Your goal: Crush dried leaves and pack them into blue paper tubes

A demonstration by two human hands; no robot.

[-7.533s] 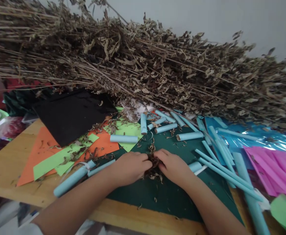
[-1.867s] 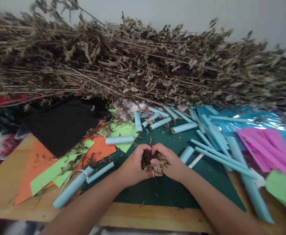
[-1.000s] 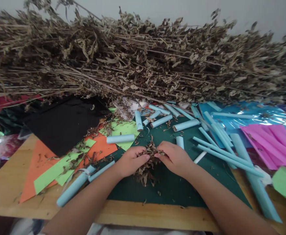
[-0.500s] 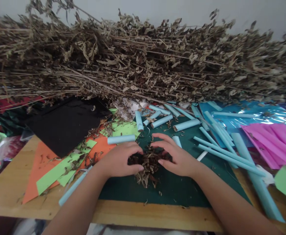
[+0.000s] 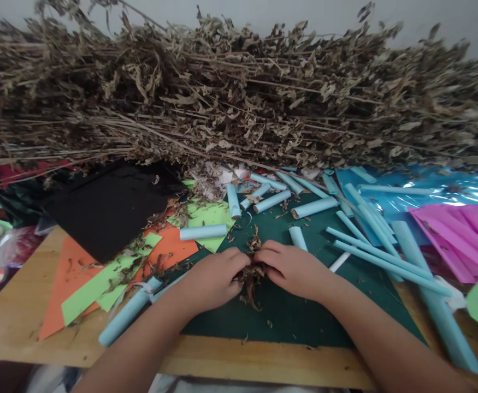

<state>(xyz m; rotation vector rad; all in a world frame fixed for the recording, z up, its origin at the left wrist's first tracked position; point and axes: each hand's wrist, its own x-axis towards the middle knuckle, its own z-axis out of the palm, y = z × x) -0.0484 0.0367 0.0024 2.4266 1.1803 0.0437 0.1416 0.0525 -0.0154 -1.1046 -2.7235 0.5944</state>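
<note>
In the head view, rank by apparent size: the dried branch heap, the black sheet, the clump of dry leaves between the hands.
1. Dried branch heap, spanning the whole frame.
2. Black sheet.
3. Clump of dry leaves, pinched between left hand and right hand, mostly hidden.

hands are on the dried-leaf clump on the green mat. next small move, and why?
Probably lift the dried-leaf clump straight up off the green mat, both hands kept cupped. The left hand and right hand press it from both sides, fingers curled in; loose crumbs hang below, so opening either hand would likely spill it.
</note>
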